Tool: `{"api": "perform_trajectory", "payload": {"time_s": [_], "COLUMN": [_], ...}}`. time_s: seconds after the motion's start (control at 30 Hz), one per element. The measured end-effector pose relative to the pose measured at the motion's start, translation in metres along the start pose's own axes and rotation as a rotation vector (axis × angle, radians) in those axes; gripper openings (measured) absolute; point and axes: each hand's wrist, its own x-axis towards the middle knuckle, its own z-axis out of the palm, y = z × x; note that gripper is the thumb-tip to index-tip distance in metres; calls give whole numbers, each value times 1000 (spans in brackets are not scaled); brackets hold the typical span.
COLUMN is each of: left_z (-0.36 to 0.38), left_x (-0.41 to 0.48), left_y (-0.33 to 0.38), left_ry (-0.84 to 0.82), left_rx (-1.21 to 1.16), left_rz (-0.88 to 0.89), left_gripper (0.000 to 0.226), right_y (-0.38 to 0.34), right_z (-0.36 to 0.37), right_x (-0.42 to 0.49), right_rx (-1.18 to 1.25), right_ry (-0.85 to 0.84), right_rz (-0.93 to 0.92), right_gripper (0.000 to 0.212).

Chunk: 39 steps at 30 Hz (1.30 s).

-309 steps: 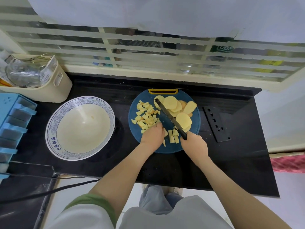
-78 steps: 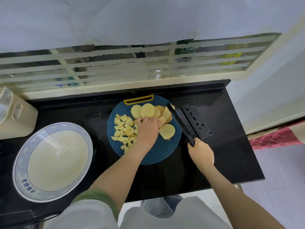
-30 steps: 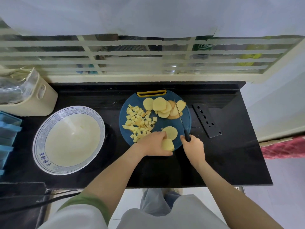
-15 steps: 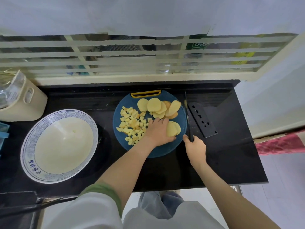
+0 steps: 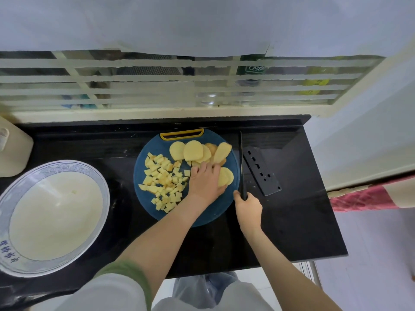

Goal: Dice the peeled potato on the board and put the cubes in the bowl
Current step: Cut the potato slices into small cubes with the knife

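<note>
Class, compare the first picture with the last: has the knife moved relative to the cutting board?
Yes. The knife has shifted right, off the slices to the right edge of the cutting board.

You've got one round board [image 5: 208,212], one bowl [image 5: 103,182], one knife [image 5: 241,162], one black slotted plate [image 5: 261,173] and one cream container [image 5: 13,151] at the frame edge. About seven potato slices [image 5: 193,150], overlapping, so the tally is unsure. Several dozen cubes [image 5: 161,176], too many to count exactly.
</note>
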Motion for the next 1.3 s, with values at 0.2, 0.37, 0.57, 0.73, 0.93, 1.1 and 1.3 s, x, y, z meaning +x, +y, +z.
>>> {"api": "perform_trajectory", "payload": {"time_s": [0.2, 0.37, 0.57, 0.73, 0.93, 1.1, 1.3], "left_z": [-3, -8, -5, 3, 6, 9, 13], "left_x": [7, -15, -64, -86, -89, -98, -100], "left_y": [0, -14, -28, -24, -21, -29, -23], "left_ry": [-6, 36, -37, -85, -120, -124, -76], "left_rx": [-28, -81, -18, 29, -214, -246, -140], "left_rz": [-11, 3, -9, -68, -184, -144, -91], "left_gripper": [61, 66, 74, 73, 75, 64, 64], "right_y": [-5, -6, 0, 15, 36, 43, 41], "right_z": [-1, -5, 3, 13, 18, 18, 18], "right_x": [1, -7, -32, -54, -70, -82, -81], "right_rx": [-62, -81, -87, -35, -14, -16, -31], "right_ry": [-13, -16, -73, -171, -269, -298, -293], "right_rz": [-12, -36, -19, 48, 155, 139, 164], "right_gripper": [37, 33, 33, 24, 22, 24, 17]}}
